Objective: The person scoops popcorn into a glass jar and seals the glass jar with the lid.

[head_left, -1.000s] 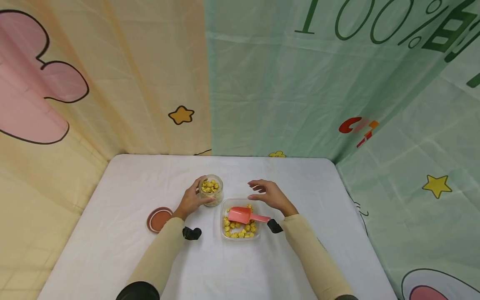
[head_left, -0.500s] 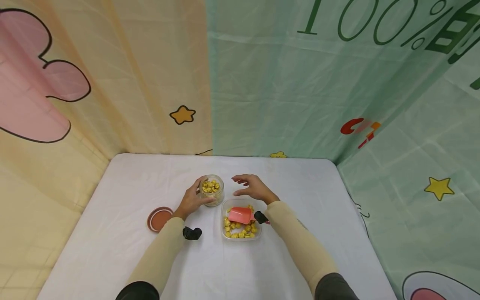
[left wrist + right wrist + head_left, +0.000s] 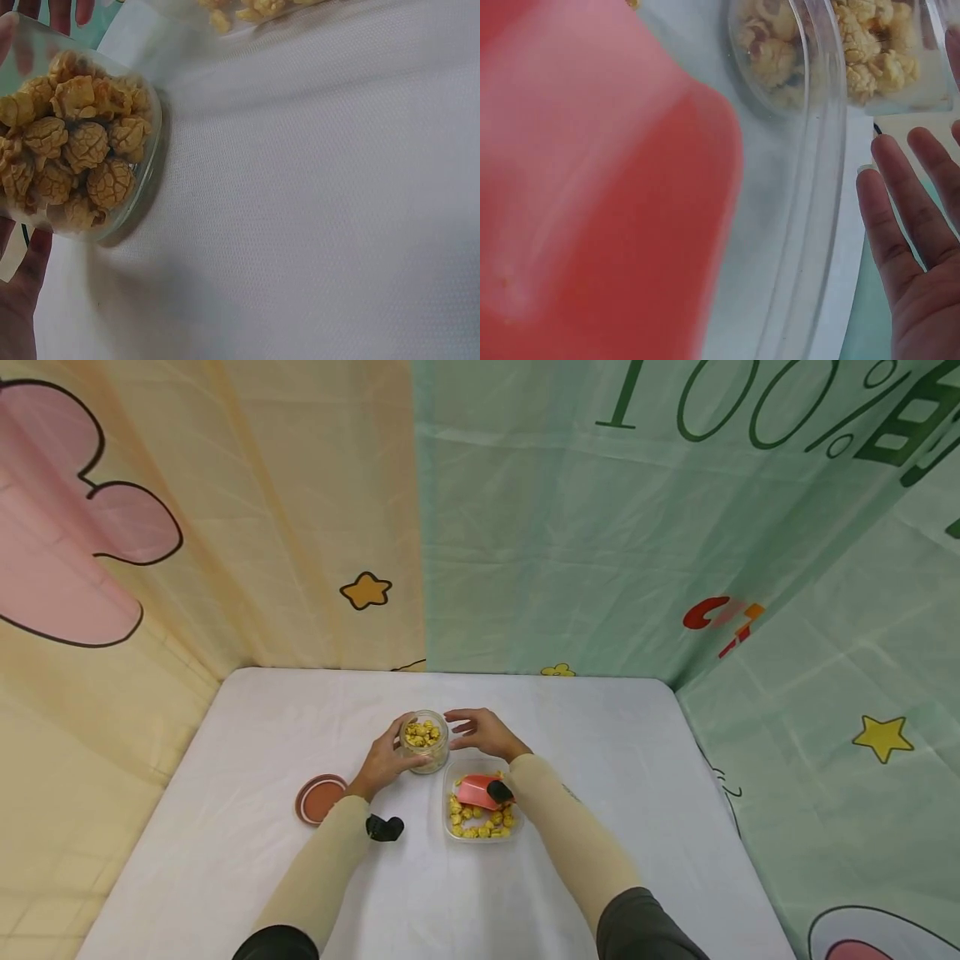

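A glass jar [image 3: 433,763] filled with yellow popcorn [image 3: 85,146] stands upright on the table. My left hand [image 3: 381,764] grips it from the left, thumb along the near side and fingers round the back. On the jar's other side is my right hand [image 3: 489,733], its fingers extended toward the glass. In the right wrist view those fingers [image 3: 921,217] look straight and hold nothing. A clear plastic tub [image 3: 447,822] with more popcorn sits just in front of the jar. Across it lies a pink scoop [image 3: 474,790], its handle hidden by my right wrist camera and sleeve.
Left of the jar, a round brown lid [image 3: 318,799] lies on the white tablecloth [image 3: 435,902], partly behind my left wrist. Patterned curtains [image 3: 525,543] hang along the table's far edge and both sides. My right forearm [image 3: 570,827] passes beside the tub.
My right hand has moved left from above the tub's right side to beside the jar, and its sleeve now covers the scoop handle. The left hand and jar have stayed put.
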